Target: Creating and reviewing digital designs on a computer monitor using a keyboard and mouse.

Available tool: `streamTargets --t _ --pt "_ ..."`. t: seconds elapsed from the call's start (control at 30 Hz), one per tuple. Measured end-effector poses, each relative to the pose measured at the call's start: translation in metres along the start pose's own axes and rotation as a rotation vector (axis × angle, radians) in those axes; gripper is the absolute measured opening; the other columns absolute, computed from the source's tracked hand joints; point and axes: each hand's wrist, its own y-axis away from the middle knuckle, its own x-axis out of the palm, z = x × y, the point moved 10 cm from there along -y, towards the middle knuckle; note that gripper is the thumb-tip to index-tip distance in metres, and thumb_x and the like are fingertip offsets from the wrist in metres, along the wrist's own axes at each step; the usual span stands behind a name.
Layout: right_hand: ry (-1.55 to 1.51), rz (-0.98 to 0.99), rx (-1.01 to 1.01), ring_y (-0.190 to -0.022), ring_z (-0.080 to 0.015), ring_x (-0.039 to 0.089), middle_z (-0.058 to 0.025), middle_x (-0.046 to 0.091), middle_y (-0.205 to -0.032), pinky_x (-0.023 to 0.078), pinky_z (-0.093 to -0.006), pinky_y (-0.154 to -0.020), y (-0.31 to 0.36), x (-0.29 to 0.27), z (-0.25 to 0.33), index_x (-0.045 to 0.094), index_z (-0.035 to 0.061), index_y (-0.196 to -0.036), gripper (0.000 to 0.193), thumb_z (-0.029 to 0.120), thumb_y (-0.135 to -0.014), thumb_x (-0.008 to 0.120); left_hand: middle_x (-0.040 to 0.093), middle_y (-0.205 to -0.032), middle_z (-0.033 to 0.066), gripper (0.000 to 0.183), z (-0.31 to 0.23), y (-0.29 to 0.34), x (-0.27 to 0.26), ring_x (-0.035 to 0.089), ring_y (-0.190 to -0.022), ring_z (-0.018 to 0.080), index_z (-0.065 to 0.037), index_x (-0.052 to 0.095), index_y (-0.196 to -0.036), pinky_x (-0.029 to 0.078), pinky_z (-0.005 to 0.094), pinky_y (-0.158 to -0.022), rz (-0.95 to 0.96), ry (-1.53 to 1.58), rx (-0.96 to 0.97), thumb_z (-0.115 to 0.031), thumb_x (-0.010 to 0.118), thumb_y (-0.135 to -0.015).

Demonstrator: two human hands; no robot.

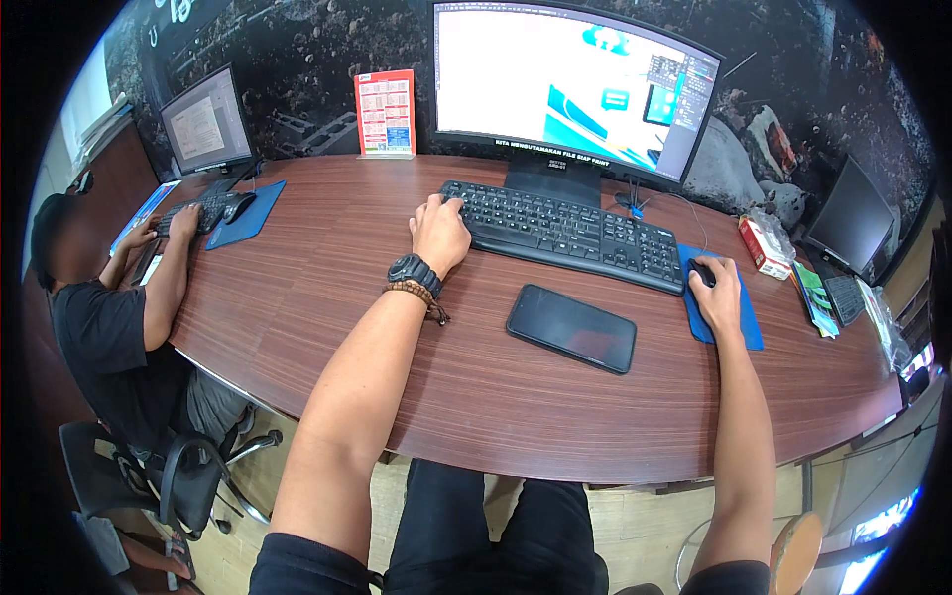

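The left hand (440,236), loosely curled, gripping nothing, touches the full-size keyboard (565,233), long axis running toward 4 o'clock; the right hand (721,299), half-closed, holds the computer mouse (702,273) at 11 o'clock

Rests the left hand (438,235) on the left end of a black keyboard (565,230), wearing a dark watch (412,269) and brown bracelet (415,290) just behind it, and cups the right hand (721,296) over a black mouse (702,271) on a blue pad (749,322). Sits at a brown desk (575,426) before a lit curved monitor (516,74), with a dark-screened phone (572,328) between the forearms (362,392) and, farther left, a co-worker (109,327) with both hands (183,221) at another keyboard (212,208).
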Motion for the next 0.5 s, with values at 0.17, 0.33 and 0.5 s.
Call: streamTargets --t 0.17,0.33,0.5 --pt "-0.001 0.006 0.015 -0.106 -0.0356 0.06 -0.019 0.06 -0.111 0.048 -0.0431 -0.095 -0.0003 -0.0003 -0.001 0.072 0.0059 -0.106 0.03 0.021 -0.081 0.07 0.058 -0.124 0.0173 0.033 -0.0023 0.0004 -0.0008 0.054 -0.118 0.0385 -0.006 0.067 -0.121 0.041 0.0528 -0.101 0.008 -0.008 -0.003 -0.007 0.053 -0.09" --pt "0.004 0.011 0.023 -0.106 -0.0356 0.06 -0.0187 0.06 -0.111 0.047 -0.0437 -0.095 -0.0002 0.0006 -0.0012 0.072 0.0058 -0.107 0.031 0.022 -0.08 0.07 0.058 -0.124 0.0174 0.034 -0.0004 0.0003 -0.0018 0.054 -0.118 0.0386 -0.006 0.067 -0.121 0.041 0.0531 -0.102 -0.002 -0.001 -0.003 -0.007 0.053 -0.09" --pt "0.002 0.015 0.029 -0.106 -0.0355 0.06 -0.0185 0.06 -0.111 0.048 -0.0434 -0.095 -0.0002 0.0012 -0.0025 0.072 0.0058 -0.106 0.031 0.021 -0.08 0.069 0.058 -0.125 0.0174 0.034 0.0 -0.0004 -0.001 0.053 -0.119 0.039 -0.005 0.067 -0.121 0.041 0.053 -0.102 -0.002 0.005 -0.007 -0.006 0.054 -0.09"
